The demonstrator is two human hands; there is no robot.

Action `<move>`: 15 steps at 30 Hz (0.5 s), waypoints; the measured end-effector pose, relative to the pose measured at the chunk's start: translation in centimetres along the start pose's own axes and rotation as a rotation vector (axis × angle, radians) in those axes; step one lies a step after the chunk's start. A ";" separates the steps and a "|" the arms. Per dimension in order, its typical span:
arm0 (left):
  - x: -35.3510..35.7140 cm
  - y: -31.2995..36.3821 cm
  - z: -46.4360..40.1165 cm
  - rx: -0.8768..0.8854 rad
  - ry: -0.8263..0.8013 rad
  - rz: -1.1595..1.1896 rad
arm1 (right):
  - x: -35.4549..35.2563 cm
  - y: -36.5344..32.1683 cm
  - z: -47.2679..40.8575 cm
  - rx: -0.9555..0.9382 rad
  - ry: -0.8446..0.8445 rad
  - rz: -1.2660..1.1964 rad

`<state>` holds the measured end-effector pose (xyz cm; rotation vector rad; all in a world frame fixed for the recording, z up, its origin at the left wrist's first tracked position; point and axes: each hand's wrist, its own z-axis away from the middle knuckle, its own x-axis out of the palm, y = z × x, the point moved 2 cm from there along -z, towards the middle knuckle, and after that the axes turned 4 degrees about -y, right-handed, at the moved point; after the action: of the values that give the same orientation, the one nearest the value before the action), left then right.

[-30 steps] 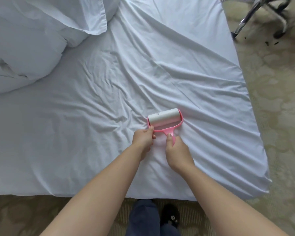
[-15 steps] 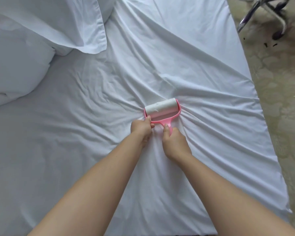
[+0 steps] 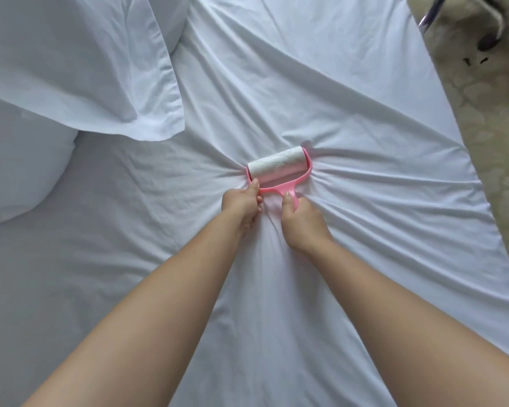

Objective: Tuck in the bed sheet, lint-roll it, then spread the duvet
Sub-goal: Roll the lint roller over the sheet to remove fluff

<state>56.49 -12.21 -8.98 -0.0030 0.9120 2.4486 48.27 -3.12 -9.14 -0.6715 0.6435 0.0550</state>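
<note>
Head view, both of my arms reaching forward over the bed. The lint roller (image 3: 278, 169) lies on the white bed sheet (image 3: 350, 118) near the middle of the frame, its white paper drum crosswise and on the far side, its pink frame and handle pointing back toward me. My right hand (image 3: 301, 221) grips the handle from the near side — thumb laid flat along the top of the pink stem, the other fingers (image 3: 304, 204) curled round it and largely hidden beneath the hand. My left hand (image 3: 241, 205) holds the left corner of the frame, thumb tip touching the pink edge just below the left end of the drum; its remaining fingers are bent under, and I cannot tell how much of the frame they enclose. The drum thus lies beyond both sets of fingers, untouched by them, with the two hands side by side and close together just behind it.

The sheet is gathered into creases that fan out from the roller, strongest to its right. A white duvet (image 3: 71, 63) is bunched at upper left — one folded corner lying on the sheet, well apart from the roller. Patterned carpet (image 3: 488, 118) shows along the right edge, with a blurred chair base (image 3: 429, 13) at the top right corner.
</note>
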 end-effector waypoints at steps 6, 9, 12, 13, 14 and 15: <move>0.1 -0.2 1.2 0.002 0.027 -0.020 | -0.4 0.3 1.0 -0.018 -0.006 -0.010; 0.5 -1.7 2.7 -0.009 0.037 0.007 | -0.6 1.6 2.9 -0.012 -0.015 0.014; 1.4 -4.3 5.0 -0.020 0.040 0.024 | -0.5 3.8 5.5 -0.025 -0.008 0.040; 1.6 -5.2 5.8 -0.027 0.044 0.020 | -0.5 4.6 6.4 -0.028 -0.008 0.041; 2.0 -6.0 6.5 -0.034 0.048 0.018 | -0.5 5.4 7.3 -0.028 -0.010 0.036; 2.3 -6.9 7.1 -0.039 0.055 0.017 | -0.5 6.2 8.2 -0.024 -0.011 0.031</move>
<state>59.00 -2.44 -8.07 -0.0768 0.8916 2.4927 50.72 6.73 -7.43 -0.6845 0.6430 0.0953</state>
